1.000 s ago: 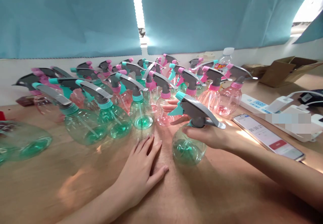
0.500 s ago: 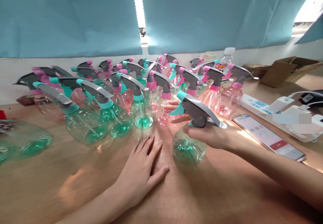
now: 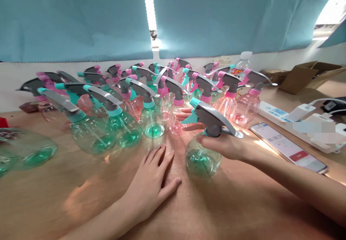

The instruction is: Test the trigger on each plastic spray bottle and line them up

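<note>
My left hand [image 3: 152, 177] lies flat on the table [image 3: 94, 211], its fingers spread and nothing in it. To its right stands an upright green spray bottle [image 3: 203, 158] with a grey and turquoise trigger head. My right hand [image 3: 220, 144] is at this bottle's neck, thumb across the near side, fingers reaching out behind it and partly hidden. Just beyond my left fingertips is another green spray bottle [image 3: 153, 124], with a green spray bottle [image 3: 125, 130] beside it. Behind my right fingers stands a pink spray bottle [image 3: 175, 119].
Several more green and pink spray bottles crowd the back. Another green bottle [image 3: 38, 149] is at the left edge. On the right lie a phone [image 3: 286, 146] with a timer and a power strip [image 3: 275, 112] with plugs. An open cardboard box [image 3: 300, 79] stands behind them.
</note>
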A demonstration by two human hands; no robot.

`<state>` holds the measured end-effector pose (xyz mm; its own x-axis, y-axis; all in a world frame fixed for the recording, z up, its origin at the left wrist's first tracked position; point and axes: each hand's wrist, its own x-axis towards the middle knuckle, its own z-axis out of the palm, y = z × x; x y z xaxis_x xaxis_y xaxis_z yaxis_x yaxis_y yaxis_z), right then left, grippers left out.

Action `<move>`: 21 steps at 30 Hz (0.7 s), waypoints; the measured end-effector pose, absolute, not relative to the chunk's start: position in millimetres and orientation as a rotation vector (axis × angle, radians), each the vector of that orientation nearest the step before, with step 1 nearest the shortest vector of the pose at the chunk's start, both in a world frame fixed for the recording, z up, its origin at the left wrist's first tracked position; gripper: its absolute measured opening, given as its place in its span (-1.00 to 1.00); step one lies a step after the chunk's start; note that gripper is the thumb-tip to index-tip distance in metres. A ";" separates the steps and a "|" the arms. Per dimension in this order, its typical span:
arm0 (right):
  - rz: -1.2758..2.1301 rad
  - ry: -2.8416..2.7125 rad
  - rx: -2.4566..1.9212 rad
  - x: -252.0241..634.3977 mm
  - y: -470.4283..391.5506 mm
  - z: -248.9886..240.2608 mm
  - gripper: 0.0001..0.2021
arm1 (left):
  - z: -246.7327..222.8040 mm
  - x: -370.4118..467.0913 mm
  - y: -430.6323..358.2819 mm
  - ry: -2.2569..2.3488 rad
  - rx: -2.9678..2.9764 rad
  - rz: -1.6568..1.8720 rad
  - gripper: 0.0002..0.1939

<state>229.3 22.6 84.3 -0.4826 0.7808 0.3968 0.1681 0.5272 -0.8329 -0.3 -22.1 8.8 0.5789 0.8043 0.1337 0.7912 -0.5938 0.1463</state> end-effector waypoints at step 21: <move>1.041 -1.906 -0.871 233.0 23.4 78.3 -0.43 | 11.6 0.3 -22.2 1.370 2.710 0.295 -0.40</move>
